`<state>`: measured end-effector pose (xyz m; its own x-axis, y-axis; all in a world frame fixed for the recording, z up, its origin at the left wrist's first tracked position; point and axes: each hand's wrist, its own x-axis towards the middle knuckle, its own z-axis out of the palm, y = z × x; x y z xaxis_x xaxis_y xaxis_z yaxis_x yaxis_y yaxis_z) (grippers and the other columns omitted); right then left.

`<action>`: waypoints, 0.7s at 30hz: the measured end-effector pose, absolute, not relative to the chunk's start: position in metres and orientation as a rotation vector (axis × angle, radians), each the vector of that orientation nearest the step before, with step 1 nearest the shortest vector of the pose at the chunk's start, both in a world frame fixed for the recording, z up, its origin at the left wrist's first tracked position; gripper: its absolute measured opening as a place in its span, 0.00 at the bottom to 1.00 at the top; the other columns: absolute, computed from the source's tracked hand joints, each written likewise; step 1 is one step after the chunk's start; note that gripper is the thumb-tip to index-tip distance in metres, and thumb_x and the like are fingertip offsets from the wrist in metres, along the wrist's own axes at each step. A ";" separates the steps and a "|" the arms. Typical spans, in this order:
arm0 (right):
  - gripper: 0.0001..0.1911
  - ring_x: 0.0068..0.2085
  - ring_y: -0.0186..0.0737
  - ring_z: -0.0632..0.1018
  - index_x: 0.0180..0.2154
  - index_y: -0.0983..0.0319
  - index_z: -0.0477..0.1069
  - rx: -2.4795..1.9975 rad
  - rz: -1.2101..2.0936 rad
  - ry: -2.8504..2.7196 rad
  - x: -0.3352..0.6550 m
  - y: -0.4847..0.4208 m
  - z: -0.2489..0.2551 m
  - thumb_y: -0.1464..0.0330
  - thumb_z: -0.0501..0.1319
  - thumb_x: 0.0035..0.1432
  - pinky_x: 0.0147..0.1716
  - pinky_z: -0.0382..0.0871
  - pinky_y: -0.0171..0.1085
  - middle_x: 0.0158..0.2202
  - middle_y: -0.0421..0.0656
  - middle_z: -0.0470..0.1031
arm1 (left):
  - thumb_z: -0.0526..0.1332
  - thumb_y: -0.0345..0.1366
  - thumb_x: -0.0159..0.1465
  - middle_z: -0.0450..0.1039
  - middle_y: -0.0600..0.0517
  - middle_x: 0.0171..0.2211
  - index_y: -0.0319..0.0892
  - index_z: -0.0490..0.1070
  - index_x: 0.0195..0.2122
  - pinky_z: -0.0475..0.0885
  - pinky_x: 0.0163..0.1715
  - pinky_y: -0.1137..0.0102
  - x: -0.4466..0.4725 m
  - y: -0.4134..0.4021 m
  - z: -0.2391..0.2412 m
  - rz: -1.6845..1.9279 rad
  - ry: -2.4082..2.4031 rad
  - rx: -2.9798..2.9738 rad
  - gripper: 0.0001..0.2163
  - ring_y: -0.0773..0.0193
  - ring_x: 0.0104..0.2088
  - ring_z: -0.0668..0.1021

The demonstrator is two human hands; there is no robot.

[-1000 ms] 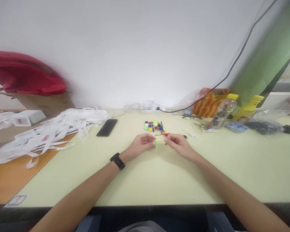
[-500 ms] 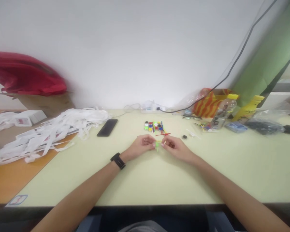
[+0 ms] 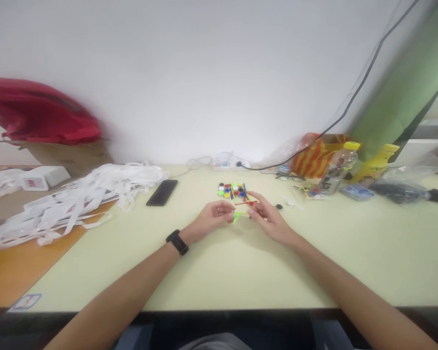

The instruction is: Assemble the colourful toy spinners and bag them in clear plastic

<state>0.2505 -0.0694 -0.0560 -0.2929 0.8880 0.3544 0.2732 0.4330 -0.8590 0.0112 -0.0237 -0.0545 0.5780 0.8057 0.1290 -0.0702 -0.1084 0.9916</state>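
My left hand (image 3: 212, 218), with a black watch on its wrist, is curled in a pinch on a small bright green piece (image 3: 235, 218) over the pale yellow table (image 3: 211, 272). My right hand (image 3: 267, 217) is close beside it, fingers bent, its fingertips at a thin red stick (image 3: 245, 202) and the yellow-green end of the small piece. Just beyond both hands lies a set of small coloured paint pots (image 3: 232, 190). What exactly the tiny piece is cannot be made out.
A black phone (image 3: 162, 192) lies left of the pots. White paper strips (image 3: 73, 201) pile at the left beside a red bag (image 3: 40, 112) on a cardboard box. Bottles (image 3: 336, 170), glasses, a small black cap (image 3: 279, 206), plastic bags and a power strip (image 3: 228, 163) crowd the back right.
My right hand has lifted slightly and shifted toward the red stick, its fingers now less tightly folded. My left hand has barely moved.
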 end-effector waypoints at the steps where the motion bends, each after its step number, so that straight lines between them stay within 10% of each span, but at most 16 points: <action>1: 0.36 0.30 0.38 0.68 0.72 0.55 0.46 -0.987 0.894 -1.768 0.250 -0.070 -0.056 0.55 0.56 0.70 0.30 0.64 0.36 0.32 0.37 0.65 | 0.73 0.44 0.61 0.77 0.48 0.38 0.39 0.77 0.44 0.74 0.45 0.66 0.011 -0.024 -0.054 0.848 0.654 1.500 0.16 0.63 0.38 0.79; 4: 0.46 0.28 0.36 0.67 0.74 0.52 0.33 -0.970 0.914 -1.710 0.247 -0.071 -0.059 0.57 0.61 0.67 0.29 0.63 0.35 0.36 0.37 0.67 | 0.73 0.42 0.61 0.77 0.49 0.39 0.39 0.77 0.44 0.74 0.46 0.65 0.011 -0.023 -0.053 0.854 0.653 1.486 0.15 0.62 0.39 0.79; 6: 0.37 0.27 0.34 0.64 0.69 0.54 0.52 -0.981 0.908 -1.704 0.247 -0.071 -0.059 0.58 0.63 0.64 0.28 0.61 0.35 0.35 0.37 0.65 | 0.73 0.42 0.61 0.77 0.49 0.40 0.39 0.77 0.44 0.74 0.47 0.65 0.011 -0.023 -0.054 0.861 0.649 1.479 0.15 0.62 0.40 0.79; 8: 0.14 0.25 0.33 0.60 0.45 0.59 0.73 -0.975 0.992 -1.783 0.250 -0.072 -0.056 0.58 0.64 0.63 0.26 0.56 0.35 0.28 0.35 0.61 | 0.73 0.42 0.61 0.77 0.49 0.40 0.40 0.77 0.44 0.74 0.47 0.64 0.011 -0.022 -0.055 0.874 0.648 1.475 0.15 0.62 0.40 0.80; 11: 0.25 0.23 0.32 0.51 0.18 0.59 0.54 -0.862 1.231 -1.878 0.255 -0.072 -0.049 0.58 0.61 0.62 0.24 0.47 0.37 0.20 0.34 0.47 | 0.73 0.43 0.61 0.77 0.49 0.39 0.40 0.77 0.44 0.74 0.45 0.65 0.011 -0.021 -0.058 0.902 0.672 1.485 0.16 0.63 0.38 0.80; 21: 0.12 0.24 0.33 0.59 0.31 0.60 0.67 -1.006 1.045 -1.809 0.244 -0.072 -0.054 0.60 0.63 0.62 0.25 0.51 0.35 0.22 0.33 0.56 | 0.74 0.42 0.61 0.76 0.48 0.40 0.38 0.77 0.43 0.75 0.46 0.64 0.013 -0.024 -0.057 0.885 0.668 1.486 0.15 0.63 0.39 0.79</action>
<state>0.2435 -0.0724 -0.0542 -0.3641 0.8991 0.2430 0.2385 0.3422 -0.9088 0.0127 -0.0236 -0.0570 0.5424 0.8278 0.1437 -0.0888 -0.1137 0.9895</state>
